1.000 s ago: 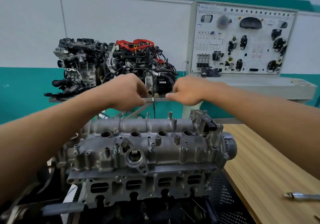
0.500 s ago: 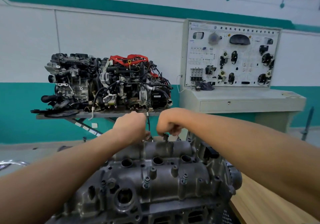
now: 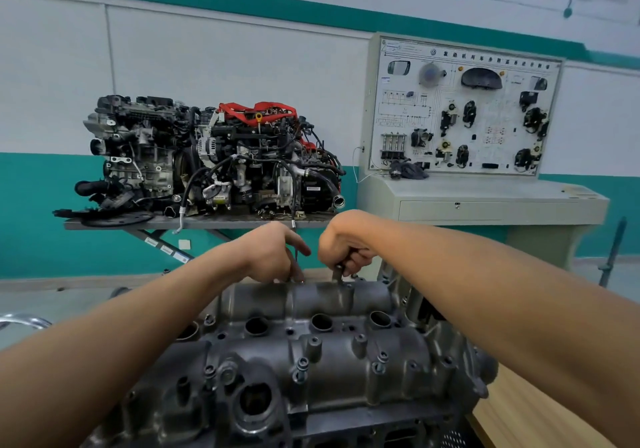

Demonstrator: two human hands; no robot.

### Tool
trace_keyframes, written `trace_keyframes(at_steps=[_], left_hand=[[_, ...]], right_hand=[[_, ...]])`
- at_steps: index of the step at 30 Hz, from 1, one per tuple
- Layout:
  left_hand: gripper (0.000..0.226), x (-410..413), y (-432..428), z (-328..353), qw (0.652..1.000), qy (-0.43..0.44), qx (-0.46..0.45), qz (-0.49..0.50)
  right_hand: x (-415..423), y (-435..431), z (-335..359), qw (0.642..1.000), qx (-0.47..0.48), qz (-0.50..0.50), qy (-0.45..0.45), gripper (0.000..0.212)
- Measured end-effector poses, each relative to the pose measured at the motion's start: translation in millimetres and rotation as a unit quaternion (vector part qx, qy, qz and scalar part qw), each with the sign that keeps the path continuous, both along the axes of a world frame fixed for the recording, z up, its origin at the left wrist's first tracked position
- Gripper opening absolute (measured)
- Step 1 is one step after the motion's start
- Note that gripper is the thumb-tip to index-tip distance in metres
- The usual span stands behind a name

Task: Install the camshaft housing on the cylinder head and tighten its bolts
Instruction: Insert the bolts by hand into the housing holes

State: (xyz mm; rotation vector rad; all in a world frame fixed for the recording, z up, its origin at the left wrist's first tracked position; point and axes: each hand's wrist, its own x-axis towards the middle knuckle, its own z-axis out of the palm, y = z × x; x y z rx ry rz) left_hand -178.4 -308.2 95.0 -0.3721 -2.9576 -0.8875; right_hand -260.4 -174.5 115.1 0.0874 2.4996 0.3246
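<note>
The camshaft housing [image 3: 311, 354] sits on the cylinder head [image 3: 346, 425] in the near centre. Its long axis runs left to right, and the right end lies a little farther away than the left. Its top faces up, with a row of round wells along the middle and an open bore at the near left. Several bolts stand along its near side, one of them [image 3: 301, 366] close to the middle. Both forearms reach across it to the far edge. The right hand [image 3: 346, 246] is clenched round a short upright metal piece [image 3: 337, 272] that meets the far rim; whether this is a bolt or a tool bit cannot be told. Just left of it, the left hand [image 3: 273, 253] points its fingers down at the same rim. Its fingertips hide what they touch, so its grasp cannot be told. Between the forearms the top of the housing lies uncovered. A wooden bench top [image 3: 526, 423] borders the right end. Beyond the far edge is open floor, then a display engine [image 3: 214, 156] on a stand and a training panel [image 3: 464, 111] to the right of it.
</note>
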Motion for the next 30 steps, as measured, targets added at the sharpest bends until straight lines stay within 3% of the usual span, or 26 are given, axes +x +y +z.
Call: trace_keyframes(at_steps=[2, 4, 6, 8, 10, 14, 16, 19, 22, 24, 26, 30], left_hand=[[0.050, -1.5, 0.1, -5.2, 1.000, 0.007, 0.025, -0.007], [0.035, -5.2, -0.5, -10.2, 0.997, 0.071, -0.001, 0.024], [0.025, -6.9, -1.6, -13.4, 0.984, 0.134, -0.072, 0.088], [0.035, -8.8, -1.7, -16.2, 0.964, 0.159, -0.158, 0.146], [0.035, -10.0, -0.7, -17.1, 0.961, 0.151, -0.177, 0.148], [0.005, -6.1, -1.9, -10.6, 0.982, 0.106, -0.148, 0.056], [0.026, -3.6, -7.7, -7.8, 0.992, 0.054, -0.110, 0.014], [0.057, 2.4, -17.5, 0.0, 0.999, -0.013, -0.001, -0.042], [0.059, 2.4, -31.4, 14.8, 0.997, 0.063, 0.042, 0.012], [0.040, 2.5, -41.7, 23.0, 0.987, 0.133, -0.045, 0.075], [0.023, 4.8, -52.9, 22.7, 0.973, 0.128, -0.150, 0.123], [0.050, 15.5, -66.6, 2.5, 0.951, 0.099, -0.216, 0.200]], right_hand=[[0.2, 4.8, 3.4, 1.000, -0.015, -0.011, -0.004, 0.043], [0.2, 8.6, 6.4, 1.000, -0.021, -0.006, 0.010, 0.051], [0.8, 9.5, 7.2, 0.999, -0.025, 0.004, 0.022, 0.051], [1.6, 8.1, 5.6, 0.999, -0.024, 0.014, 0.017, 0.037], [2.3, 5.6, 2.2, 1.000, -0.026, 0.016, 0.008, 0.032], [3.7, 2.6, -0.6, 1.000, -0.024, 0.000, -0.009, 0.037], [4.7, 2.4, 1.3, 1.000, -0.022, 0.004, 0.000, 0.042], [8.5, 0.6, 5.5, 0.986, -0.049, 0.101, 0.122, 0.050], [15.6, -7.9, 9.9, 0.903, -0.119, 0.299, 0.285, 0.044], [26.6, -15.2, 10.4, 0.871, -0.172, 0.368, 0.277, 0.041], [35.0, -20.5, 7.1, 0.870, -0.176, 0.398, 0.232, 0.034], [42.0, -25.9, -5.2, 0.858, -0.087, 0.452, 0.226, 0.033]])
